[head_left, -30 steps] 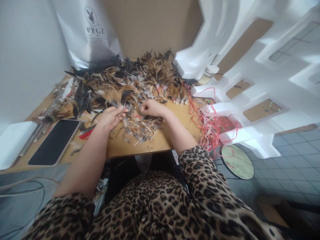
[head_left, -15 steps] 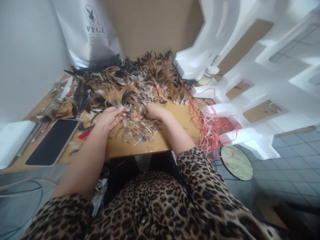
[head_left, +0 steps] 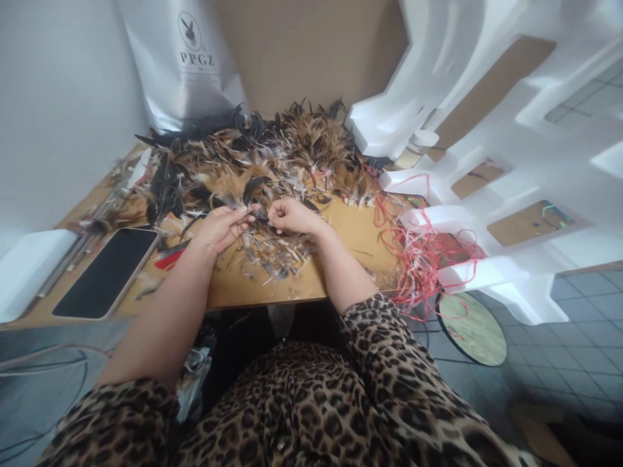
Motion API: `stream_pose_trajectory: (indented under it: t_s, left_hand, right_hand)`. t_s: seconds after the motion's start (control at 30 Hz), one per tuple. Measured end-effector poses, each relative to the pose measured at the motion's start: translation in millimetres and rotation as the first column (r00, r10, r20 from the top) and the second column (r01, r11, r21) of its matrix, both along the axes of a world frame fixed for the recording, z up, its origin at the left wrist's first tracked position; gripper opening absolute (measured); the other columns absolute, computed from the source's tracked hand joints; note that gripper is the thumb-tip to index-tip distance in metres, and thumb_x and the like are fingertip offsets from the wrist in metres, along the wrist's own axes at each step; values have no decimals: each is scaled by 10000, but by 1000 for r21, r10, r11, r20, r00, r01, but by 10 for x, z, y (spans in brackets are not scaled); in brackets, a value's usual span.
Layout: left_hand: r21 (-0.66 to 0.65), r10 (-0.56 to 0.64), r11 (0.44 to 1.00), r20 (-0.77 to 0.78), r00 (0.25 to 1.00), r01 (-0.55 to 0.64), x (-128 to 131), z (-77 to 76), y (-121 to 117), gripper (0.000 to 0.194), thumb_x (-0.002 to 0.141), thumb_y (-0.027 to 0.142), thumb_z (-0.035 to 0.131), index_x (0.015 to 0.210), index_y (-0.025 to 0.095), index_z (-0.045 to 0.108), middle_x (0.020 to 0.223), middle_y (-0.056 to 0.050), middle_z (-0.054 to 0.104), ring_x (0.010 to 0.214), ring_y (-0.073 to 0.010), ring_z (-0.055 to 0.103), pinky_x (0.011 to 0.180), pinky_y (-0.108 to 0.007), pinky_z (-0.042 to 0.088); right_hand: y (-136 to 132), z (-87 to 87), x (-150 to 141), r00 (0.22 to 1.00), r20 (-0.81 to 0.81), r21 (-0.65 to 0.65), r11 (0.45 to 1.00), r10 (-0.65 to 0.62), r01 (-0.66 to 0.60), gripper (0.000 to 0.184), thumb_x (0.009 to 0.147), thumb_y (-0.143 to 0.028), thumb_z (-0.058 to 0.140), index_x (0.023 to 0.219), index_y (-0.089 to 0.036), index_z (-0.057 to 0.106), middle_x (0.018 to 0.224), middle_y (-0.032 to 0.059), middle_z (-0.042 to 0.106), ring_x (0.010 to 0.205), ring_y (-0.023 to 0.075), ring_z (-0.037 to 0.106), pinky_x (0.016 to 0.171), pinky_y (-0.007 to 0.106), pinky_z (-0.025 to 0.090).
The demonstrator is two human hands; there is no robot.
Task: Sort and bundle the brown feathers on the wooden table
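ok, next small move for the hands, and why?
I'd probably ease the right hand toward the left hand: their fingertips nearly meet over the feathers, a small gap between. What either pinches is too small to tell.

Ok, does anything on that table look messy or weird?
Yes. The pink strings are in one big tangle, hanging past the right edge of the table, instead of neatly bundled. Small feather scraps are scattered near the front edge, like a spill.

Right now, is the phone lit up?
No, the phone lies face up on the table, showing only a plain dark screen.
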State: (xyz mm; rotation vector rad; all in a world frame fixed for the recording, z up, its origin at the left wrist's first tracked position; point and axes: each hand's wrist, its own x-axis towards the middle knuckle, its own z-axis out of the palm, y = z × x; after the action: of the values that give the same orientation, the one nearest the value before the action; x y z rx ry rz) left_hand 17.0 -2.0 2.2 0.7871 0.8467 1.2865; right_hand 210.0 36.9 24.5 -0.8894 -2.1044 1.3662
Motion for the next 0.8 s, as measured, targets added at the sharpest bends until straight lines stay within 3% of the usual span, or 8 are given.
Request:
stream_pose_trajectory:
  t_s: [0.17, 0.33, 0.47, 0.57, 0.7, 0.8]
  left_hand:
    - [21, -11, 1000, -53, 999, 12, 0, -19, 9, 107, 655, 140, 702, 600, 72, 641, 891, -152, 701, 620, -88, 624, 517, -145, 475]
    - [17, -3, 1000, -72, 997, 4, 3, -4, 3, 93, 671, 146, 693, 687, 55, 679, 812, -139, 700, 587, -90, 624, 506, -140, 484]
    - [-22, 19, 1000, -63, 998, -20, 21, 25, -10, 76, 679, 127, 686, 699, 56, 671, 755, -123, 692, 597, -100, 638, 517, -136, 498]
    - [-31, 63, 998, 14, 998, -63, 20, 62, -11, 27, 708, 87, 653, 701, 64, 663, 712, -94, 679, 593, -86, 635, 522, -117, 498]
    - [-11, 168, 985, 223, 960, -170, -20, 120, 1, 131, 785, 55, 558, 706, 94, 655, 702, -43, 666, 603, -45, 624, 553, -80, 496]
    - [-45, 194, 981, 327, 925, -189, -44, 145, 8, 170, 810, 54, 526, 700, 109, 644, 699, -24, 661, 617, -36, 622, 557, -66, 492]
  right_hand:
    - [16, -23, -16, 998, 34, 42, 998, 49, -51, 83, 645, -149, 537, 726, -130, 544, 529, -53, 526, 462, 55, 472, 476, 165, 358]
    - [22, -33, -26, 998, 67, 181, 983, 7, -19, 145, 625, -167, 546, 754, -110, 581, 611, -37, 550, 528, 53, 458, 529, 172, 361]
    - [16, -14, -24, 997, 76, 175, 985, -11, -2, 173, 622, -169, 540, 776, -104, 587, 629, -33, 561, 545, 59, 468, 550, 183, 367]
    - [-4, 40, 27, 993, 107, 176, 984, -40, 21, 159, 631, -182, 555, 765, -107, 599, 609, -39, 551, 538, 59, 452, 553, 190, 366]
    - [-37, 106, 108, 977, 209, 88, 996, -38, 20, 130, 600, -161, 616, 718, -111, 634, 615, -22, 590, 550, 67, 487, 586, 204, 392]
    - [-63, 104, 57, 997, 46, -22, 998, -55, 56, 184, 591, -201, 676, 750, -119, 633, 656, -4, 627, 575, 77, 529, 609, 214, 425]
